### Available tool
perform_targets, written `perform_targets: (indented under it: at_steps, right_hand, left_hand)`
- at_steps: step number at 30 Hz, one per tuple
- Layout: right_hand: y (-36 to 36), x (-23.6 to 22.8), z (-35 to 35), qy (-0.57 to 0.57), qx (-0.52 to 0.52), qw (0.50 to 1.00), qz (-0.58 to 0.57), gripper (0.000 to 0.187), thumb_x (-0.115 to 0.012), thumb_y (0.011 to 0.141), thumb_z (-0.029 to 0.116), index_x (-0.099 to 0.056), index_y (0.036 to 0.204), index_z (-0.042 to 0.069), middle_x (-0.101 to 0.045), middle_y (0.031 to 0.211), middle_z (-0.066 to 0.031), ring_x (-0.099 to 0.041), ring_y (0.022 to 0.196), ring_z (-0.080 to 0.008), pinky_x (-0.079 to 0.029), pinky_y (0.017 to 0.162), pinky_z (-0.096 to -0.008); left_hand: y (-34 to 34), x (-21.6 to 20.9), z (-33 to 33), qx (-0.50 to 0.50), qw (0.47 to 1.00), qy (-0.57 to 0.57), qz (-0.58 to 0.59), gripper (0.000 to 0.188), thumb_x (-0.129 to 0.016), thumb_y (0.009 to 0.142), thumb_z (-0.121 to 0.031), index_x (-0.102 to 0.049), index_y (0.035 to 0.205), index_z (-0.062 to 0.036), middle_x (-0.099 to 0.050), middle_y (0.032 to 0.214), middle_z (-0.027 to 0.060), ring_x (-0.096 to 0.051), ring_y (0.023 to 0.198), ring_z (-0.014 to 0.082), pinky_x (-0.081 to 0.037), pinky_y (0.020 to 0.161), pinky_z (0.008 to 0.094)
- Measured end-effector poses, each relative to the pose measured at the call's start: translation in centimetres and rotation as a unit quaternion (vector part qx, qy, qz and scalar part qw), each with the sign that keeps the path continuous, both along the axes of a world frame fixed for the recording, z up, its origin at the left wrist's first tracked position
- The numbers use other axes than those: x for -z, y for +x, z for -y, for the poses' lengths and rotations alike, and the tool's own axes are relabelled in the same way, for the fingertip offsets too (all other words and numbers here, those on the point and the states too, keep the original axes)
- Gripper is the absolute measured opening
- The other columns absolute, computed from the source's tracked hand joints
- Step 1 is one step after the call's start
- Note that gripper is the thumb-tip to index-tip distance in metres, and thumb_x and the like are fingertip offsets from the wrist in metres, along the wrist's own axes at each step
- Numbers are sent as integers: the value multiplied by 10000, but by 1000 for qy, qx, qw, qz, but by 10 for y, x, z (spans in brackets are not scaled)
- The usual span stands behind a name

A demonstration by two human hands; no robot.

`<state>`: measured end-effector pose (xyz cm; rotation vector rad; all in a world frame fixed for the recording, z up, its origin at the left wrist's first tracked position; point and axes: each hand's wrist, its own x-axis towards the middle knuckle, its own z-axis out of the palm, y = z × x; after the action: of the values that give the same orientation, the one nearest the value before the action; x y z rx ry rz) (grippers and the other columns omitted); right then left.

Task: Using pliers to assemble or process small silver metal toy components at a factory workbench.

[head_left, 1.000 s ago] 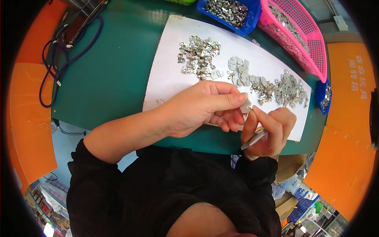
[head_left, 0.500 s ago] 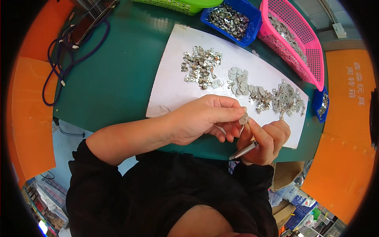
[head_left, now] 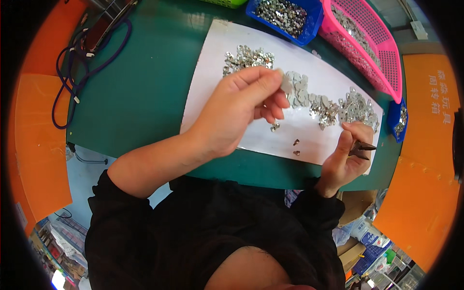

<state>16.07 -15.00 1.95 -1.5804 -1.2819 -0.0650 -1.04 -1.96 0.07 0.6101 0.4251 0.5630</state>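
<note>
My left hand point(head_left: 241, 108) is raised over the white board, thumb and forefinger pinching a flat grey piece point(head_left: 286, 86). Below and to its right, my right hand point(head_left: 345, 157) is curled round metal tweezers point(head_left: 362, 149), their two dark points facing right. Its fingertips are close to a pile of grey perforated pieces point(head_left: 357, 107). Beyond the left hand lies a heap of small shiny metal parts point(head_left: 249, 57), partly hidden by that hand. Flat grey pieces point(head_left: 300, 89) and small metal clips point(head_left: 325, 111) lie between the hands. Two loose metal bits point(head_left: 296, 147) rest near the board's front edge.
The white board point(head_left: 217, 43) lies on a green table point(head_left: 145, 77). Behind it are a blue tray point(head_left: 302, 36) of metal parts and a pink basket point(head_left: 386, 79). A smaller blue tray point(head_left: 392, 121) stands at right. A dark cord point(head_left: 108, 58) lies at far left.
My hands have moved apart: the left up and away over the board, the right to the right with the tweezers turned. Loose metal bits now show near the board's front edge.
</note>
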Motion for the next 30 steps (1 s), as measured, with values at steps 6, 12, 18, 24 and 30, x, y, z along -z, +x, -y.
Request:
perform_targets:
  at_steps: [6,12,18,24,30]
  right_hand:
    - [5,6,41,-162,-75,949,259,275,-795,649,63,-735,915,101,-491,749,-47,-492,740,-247,-418,670,-351]
    - [3,25,47,-160,-83,944,278,290,-827,618,119,-737,893,133,-509,754,-19,-504,758,-250,-421,691,-362]
    - [10,22,50,-167,-144,931,289,261,-805,619,86,-724,864,127,-520,766,-26,-506,758,-254,-422,694,-365]
    - [-5,-13,38,-206,-132,965,-99,184,-735,661,-29,-656,805,56,-552,785,-51,-519,739,-216,-409,674,-306]
    - [9,-43,8,-323,-235,868,-294,153,-674,873,124,-605,861,-12,-542,786,-20,-493,738,-115,-385,679,-255]
  left_hand:
    - [-1,-2,1,15,997,44,-58,237,-509,1020,-276,-612,956,-72,-634,814,27,-589,717,113,-458,662,244]
    - [2,2,1,12,998,39,-39,243,-556,1000,-261,-629,924,-42,-649,807,42,-608,720,104,-482,668,248]
    - [0,2,-2,35,999,2,-32,226,-519,1015,-263,-624,994,-63,-648,829,35,-617,749,117,-490,676,245]
    - [1,1,6,105,986,127,-26,190,-564,996,-209,-631,992,-31,-682,889,60,-653,766,129,-510,687,251]
    - [-1,-8,7,197,963,184,-2,161,-595,978,-158,-645,987,-5,-678,890,50,-645,809,114,-505,733,246]
